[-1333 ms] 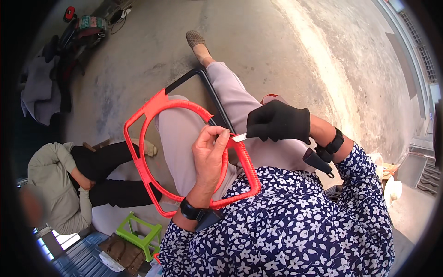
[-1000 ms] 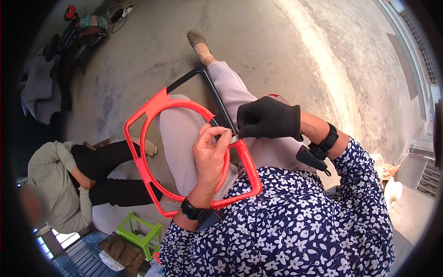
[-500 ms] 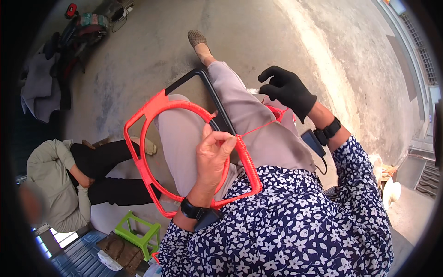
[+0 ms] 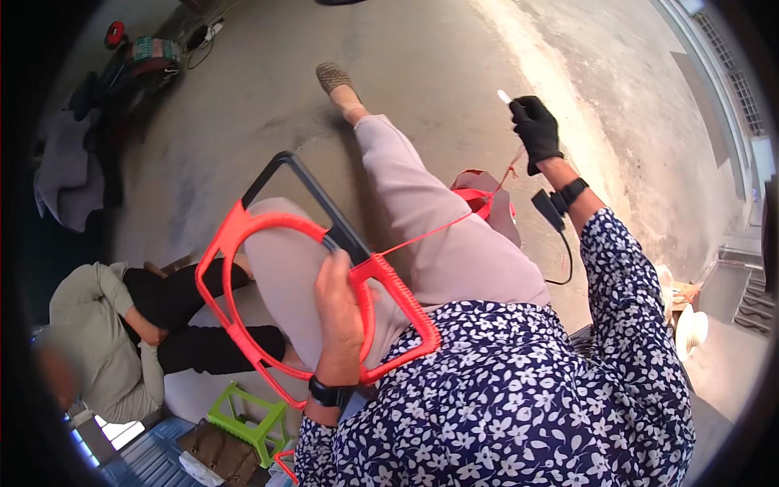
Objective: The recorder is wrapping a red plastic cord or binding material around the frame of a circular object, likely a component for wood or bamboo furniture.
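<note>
A red plastic frame [image 4: 235, 235] with a round inner ring and a black outer part lies across my lap. My left hand [image 4: 338, 304] grips the ring's right side, beside the bound red section. My right hand [image 4: 536, 128], in a black glove, is stretched far out to the right and up. It pinches a small white needle-like tool. A red cord [image 4: 442, 228] runs taut from that hand down to the frame's binding. A red spool or bundle [image 4: 479, 199] sits by my right thigh.
Another person in a pale green top and black trousers [image 4: 105, 325] sits on the concrete floor to my left. A green stool [image 4: 247, 422] stands below the frame. Dark clothing and a red machine [image 4: 138, 57] lie at the far left.
My right hand left the frame and swung out to the right and upward, drawing the red cord tight. My left hand slid its grip further onto the ring.
</note>
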`<control>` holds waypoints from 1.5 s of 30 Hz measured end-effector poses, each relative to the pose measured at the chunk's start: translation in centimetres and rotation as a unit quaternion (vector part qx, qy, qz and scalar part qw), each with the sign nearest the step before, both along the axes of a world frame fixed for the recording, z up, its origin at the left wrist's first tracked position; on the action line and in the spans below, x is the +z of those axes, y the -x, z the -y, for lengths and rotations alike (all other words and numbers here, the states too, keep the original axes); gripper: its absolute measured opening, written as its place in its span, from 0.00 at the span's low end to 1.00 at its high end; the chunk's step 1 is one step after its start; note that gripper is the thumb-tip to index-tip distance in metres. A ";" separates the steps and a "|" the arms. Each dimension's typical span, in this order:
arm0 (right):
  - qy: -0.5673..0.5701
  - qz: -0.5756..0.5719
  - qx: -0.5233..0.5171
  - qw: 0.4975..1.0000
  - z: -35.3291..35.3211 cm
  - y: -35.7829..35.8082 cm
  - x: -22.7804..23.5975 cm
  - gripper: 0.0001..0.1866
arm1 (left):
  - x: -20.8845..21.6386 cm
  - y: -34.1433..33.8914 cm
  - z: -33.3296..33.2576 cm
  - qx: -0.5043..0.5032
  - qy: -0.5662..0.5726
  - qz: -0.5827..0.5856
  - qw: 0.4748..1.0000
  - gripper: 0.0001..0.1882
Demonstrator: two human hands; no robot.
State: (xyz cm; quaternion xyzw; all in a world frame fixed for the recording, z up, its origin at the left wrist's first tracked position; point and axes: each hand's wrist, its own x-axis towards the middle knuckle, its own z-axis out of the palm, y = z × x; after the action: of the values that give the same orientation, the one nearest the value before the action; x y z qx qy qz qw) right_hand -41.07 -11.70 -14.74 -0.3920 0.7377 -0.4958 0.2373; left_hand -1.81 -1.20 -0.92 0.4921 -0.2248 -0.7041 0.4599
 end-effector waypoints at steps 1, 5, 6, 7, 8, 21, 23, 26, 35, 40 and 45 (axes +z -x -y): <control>-0.017 -0.049 0.025 0.998 0.5 0.1 0.0 0.16 | 0.2 -0.2 0.0 -0.047 0.015 0.069 0.996 0.17; -0.080 -0.127 0.108 0.983 0.8 -1.5 1.8 0.25 | 1.1 -1.3 0.4 -0.056 -0.014 0.023 0.998 0.10; -0.052 -0.064 0.137 0.987 0.3 -1.8 1.5 0.24 | 1.5 -1.6 0.4 -0.045 -0.004 0.017 0.999 0.09; -0.063 -0.034 0.159 0.985 -0.3 -2.4 1.4 0.20 | 2.0 -2.1 0.3 -0.048 -0.005 0.016 0.999 0.09; -0.089 -0.012 0.198 0.976 -0.9 -2.5 1.5 0.18 | 2.7 -2.7 0.2 -0.018 -0.017 0.022 0.999 0.09; 0.179 0.048 0.575 0.797 -13.4 -12.0 27.5 0.15 | 5.6 -9.5 0.4 0.000 0.148 -0.336 0.930 0.09; 0.380 -0.061 0.571 0.725 -15.1 -13.9 29.8 0.15 | 6.0 -9.4 0.5 -0.015 0.164 -0.350 0.922 0.09; 0.400 -0.086 0.485 0.773 -16.8 -15.7 29.8 0.14 | 5.9 -8.6 1.2 -0.016 0.154 -0.344 0.926 0.10; -0.113 -0.109 0.302 0.940 -3.5 -11.0 11.4 0.28 | 3.5 -10.1 -1.1 0.009 0.061 -0.164 0.985 0.09; -0.209 0.191 0.284 0.916 -4.0 -10.7 1.2 0.29 | 5.0 -6.2 -1.5 -0.035 0.012 -0.104 0.994 0.09; -0.227 0.107 0.435 0.865 -1.3 -10.5 -3.2 0.25 | 4.0 -6.0 -1.6 -0.023 0.016 -0.132 0.991 0.07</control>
State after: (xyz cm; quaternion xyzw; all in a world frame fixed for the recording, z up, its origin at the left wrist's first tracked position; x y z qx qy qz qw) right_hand -30.59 -10.36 -17.96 -0.5526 0.5546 -0.2002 0.5890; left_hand 4.17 0.38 3.12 0.3825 -0.1847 -0.7695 0.4768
